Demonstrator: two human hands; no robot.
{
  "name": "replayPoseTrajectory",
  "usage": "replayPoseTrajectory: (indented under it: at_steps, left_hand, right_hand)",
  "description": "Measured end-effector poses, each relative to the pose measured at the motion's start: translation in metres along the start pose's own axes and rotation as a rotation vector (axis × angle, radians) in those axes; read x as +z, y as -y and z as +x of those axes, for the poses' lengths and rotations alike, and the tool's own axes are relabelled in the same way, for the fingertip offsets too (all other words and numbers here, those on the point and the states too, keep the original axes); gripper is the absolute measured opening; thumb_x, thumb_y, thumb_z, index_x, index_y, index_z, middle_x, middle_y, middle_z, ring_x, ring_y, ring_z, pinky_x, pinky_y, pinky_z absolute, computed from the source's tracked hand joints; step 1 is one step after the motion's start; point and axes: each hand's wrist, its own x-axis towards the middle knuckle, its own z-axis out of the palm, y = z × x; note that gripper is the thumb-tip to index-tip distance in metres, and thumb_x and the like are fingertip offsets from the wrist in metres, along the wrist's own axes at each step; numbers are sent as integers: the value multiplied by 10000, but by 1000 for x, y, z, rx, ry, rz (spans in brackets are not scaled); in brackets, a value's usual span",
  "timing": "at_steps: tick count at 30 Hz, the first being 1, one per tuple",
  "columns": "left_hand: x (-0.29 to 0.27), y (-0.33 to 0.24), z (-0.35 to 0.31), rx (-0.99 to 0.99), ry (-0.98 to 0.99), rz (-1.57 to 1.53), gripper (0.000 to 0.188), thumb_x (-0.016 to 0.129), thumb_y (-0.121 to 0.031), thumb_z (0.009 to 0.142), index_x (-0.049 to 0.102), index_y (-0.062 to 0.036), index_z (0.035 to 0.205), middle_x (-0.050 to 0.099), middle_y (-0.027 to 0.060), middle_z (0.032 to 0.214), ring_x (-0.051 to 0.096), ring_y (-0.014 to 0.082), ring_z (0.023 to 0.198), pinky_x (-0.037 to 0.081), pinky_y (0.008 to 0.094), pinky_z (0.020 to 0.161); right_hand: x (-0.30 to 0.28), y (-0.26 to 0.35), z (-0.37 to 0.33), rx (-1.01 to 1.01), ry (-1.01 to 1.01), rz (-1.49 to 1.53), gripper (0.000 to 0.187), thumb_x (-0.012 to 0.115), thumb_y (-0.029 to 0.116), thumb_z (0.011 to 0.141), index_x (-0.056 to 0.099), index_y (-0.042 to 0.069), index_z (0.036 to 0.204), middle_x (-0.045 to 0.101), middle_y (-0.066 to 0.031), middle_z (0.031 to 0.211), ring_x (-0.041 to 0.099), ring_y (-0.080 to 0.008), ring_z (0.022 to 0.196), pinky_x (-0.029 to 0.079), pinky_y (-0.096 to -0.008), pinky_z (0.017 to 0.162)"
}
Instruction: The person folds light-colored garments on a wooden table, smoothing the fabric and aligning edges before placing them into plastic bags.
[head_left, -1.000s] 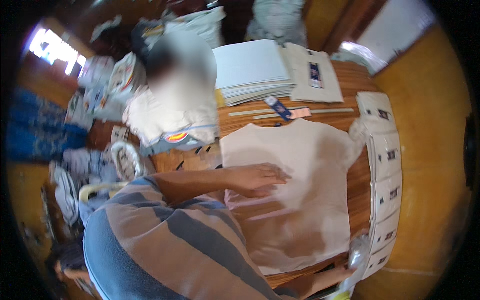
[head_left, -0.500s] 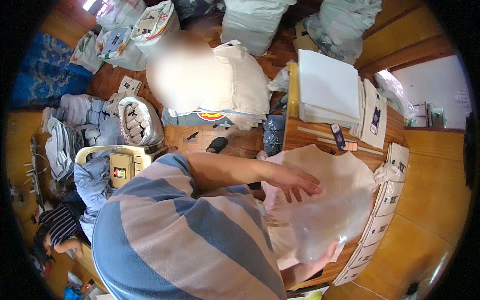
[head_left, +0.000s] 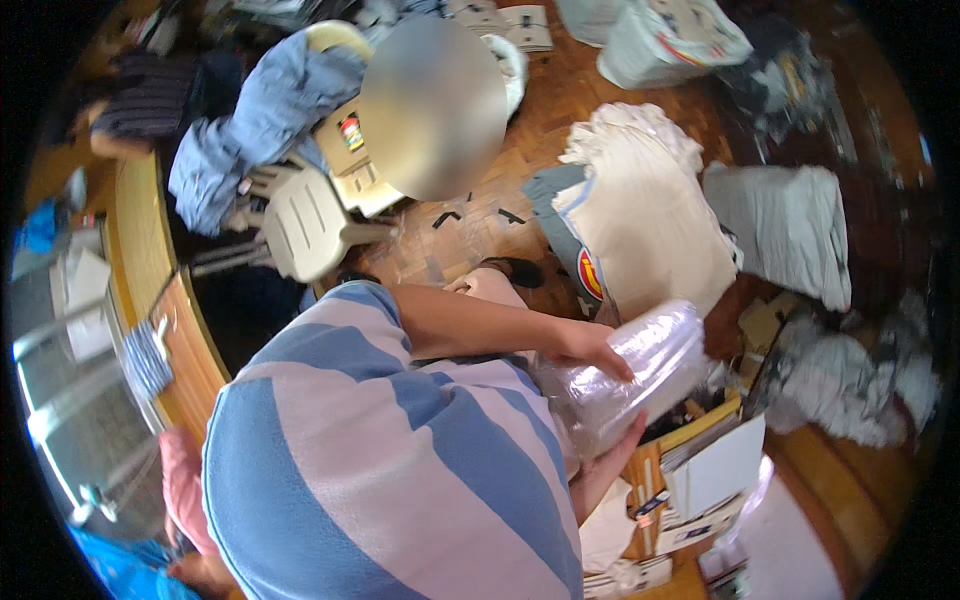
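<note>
A shiny clear plastic bag or sheaf of plastic bags (head_left: pixel 650 350) is held between both hands, in front of my striped shirt. My left hand (head_left: pixel 595 348) presses on its upper side with the fingers curled over it. Lower down, my right hand (head_left: pixel 612 462) grips the near right edge from beneath, its fingers partly hidden by the plastic. Whether it is one bag or several is hard to tell through the glare and blur. Beyond it lies a pile of cream fabric pieces (head_left: pixel 650 235) on a dark grey cloth or bag.
At lower right is the wooden table (head_left: pixel 640 520) with a white stack of sheets (head_left: pixel 715 470) and folded cream garments. A beige plastic chair (head_left: pixel 305 225) and blue cloth (head_left: pixel 285 95) stand at upper left. Large white sacks (head_left: pixel 785 230) line the right. Another person's pink sleeve (head_left: pixel 183 490) shows at lower left.
The view has swung right, so the table now sits at lower right. The clear plastic has come off the pale garment on the table, and both hands now hold it over the floor side.
</note>
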Motion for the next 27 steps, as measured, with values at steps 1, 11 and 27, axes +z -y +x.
replayPoseTrajectory:
  at_steps: [1,11,27]
  left_hand:
    - [-13,13,-6,39,-91,-69,633,806,-258,917,564,-22,1452,695,106,1297,669,202,1143,538,367,989]
    - [-91,96,-159,-6,-715,-417,742,740,-512,942,548,-37,1479,676,135,1370,689,263,1187,550,445,1029]
    - [-411,169,-331,756,-853,-646,449,473,-423,1035,682,-133,1307,768,95,1148,757,288,955,641,493,799]
  right_hand:
    - [12,-1,8,-17,86,-131,859,545,626,1018,328,65,1632,401,-181,1636,437,-361,1477,417,-525,1185]
    - [96,-110,110,495,625,-225,766,423,611,1076,409,33,1579,551,-184,1523,578,-371,1351,484,-532,1125]
    - [108,-142,152,282,132,-843,495,630,461,1047,556,55,1320,675,-131,1167,720,-245,931,652,-445,657]
